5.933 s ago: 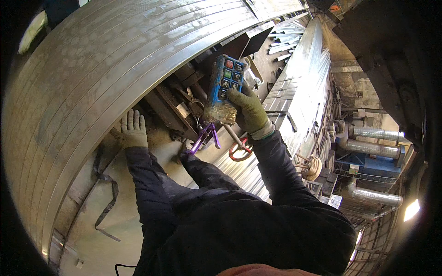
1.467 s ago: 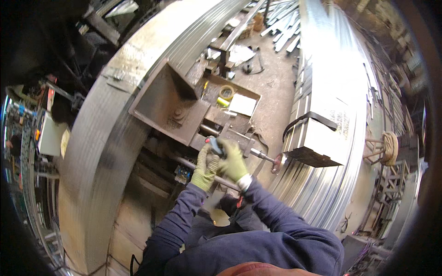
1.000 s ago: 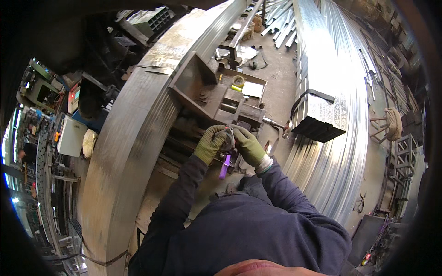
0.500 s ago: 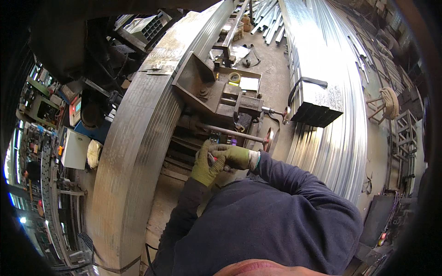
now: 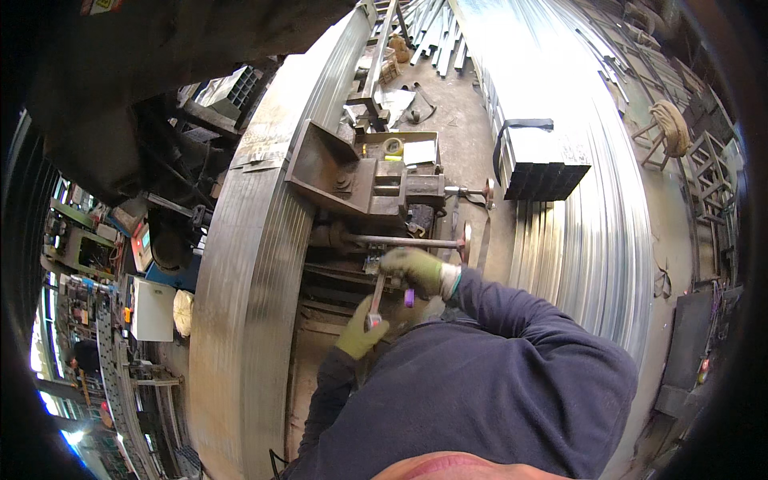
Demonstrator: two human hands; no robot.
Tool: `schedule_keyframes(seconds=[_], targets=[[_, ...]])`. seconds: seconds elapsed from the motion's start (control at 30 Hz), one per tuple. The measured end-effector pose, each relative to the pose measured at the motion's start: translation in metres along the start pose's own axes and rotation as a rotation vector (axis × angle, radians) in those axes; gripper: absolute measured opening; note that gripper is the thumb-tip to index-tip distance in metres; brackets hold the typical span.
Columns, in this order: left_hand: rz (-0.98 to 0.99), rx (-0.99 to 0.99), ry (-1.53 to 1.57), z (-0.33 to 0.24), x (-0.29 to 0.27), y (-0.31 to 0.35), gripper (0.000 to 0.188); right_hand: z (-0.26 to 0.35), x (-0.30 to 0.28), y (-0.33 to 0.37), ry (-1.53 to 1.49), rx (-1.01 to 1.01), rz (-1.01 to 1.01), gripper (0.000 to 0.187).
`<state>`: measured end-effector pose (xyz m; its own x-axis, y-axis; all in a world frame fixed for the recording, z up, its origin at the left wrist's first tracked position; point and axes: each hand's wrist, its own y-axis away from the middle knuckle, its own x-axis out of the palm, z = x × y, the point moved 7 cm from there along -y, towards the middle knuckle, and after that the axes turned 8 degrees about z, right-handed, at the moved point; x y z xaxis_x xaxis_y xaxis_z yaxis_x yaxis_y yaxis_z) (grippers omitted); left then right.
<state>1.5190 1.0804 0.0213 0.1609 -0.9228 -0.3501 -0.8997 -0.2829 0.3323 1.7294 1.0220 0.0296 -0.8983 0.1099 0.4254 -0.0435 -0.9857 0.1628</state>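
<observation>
My left hand (image 5: 358, 336), in a green glove, closes round a small grey-and-red case that looks like a tape measure (image 5: 373, 321). A narrow strip runs up from this case to the fingertips of my right hand (image 5: 412, 267). That hand, gloved too, is bent with its fingers pinched at the strip's upper end. Just under the right hand shows a purple piece (image 5: 410, 298); whether the hand holds it I cannot tell. Both hands are in front of the long metal rod (image 5: 408, 241) of a rusty clamp (image 5: 352, 180).
On the left lies a long stack of metal profiles (image 5: 232, 320). To the right are shiny bundled tubes (image 5: 584, 256), one bundle strapped in black. A tray (image 5: 438, 152) with a tape roll (image 5: 393, 146) sits behind the clamp. A handwheel (image 5: 467, 240) ends the rod.
My hands were together around the red-and-grey thing and are now apart, the strip stretched between them. The left hand is lower, the right slightly higher against the clamp. The whole view has shifted a little.
</observation>
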Motion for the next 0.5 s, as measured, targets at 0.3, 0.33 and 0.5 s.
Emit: schedule_keyframes(seconds=[0.3, 0.33, 0.5], targets=[[0.458, -0.585, 0.528, 0.110, 0.030, 0.095, 0.041, 0.243, -0.214, 0.008, -0.133, -0.507, -0.476, 0.014], [0.437, -0.603, 0.450, 0.114, 0.026, 0.098, 0.038, 0.261, -0.230, 0.011, -0.124, -0.531, -0.567, 0.013], [0.382, -0.172, 0.057, 0.087, -0.001, 0.039, 0.031, 0.182, -0.192, -0.022, 0.088, -0.252, -0.310, 0.023]])
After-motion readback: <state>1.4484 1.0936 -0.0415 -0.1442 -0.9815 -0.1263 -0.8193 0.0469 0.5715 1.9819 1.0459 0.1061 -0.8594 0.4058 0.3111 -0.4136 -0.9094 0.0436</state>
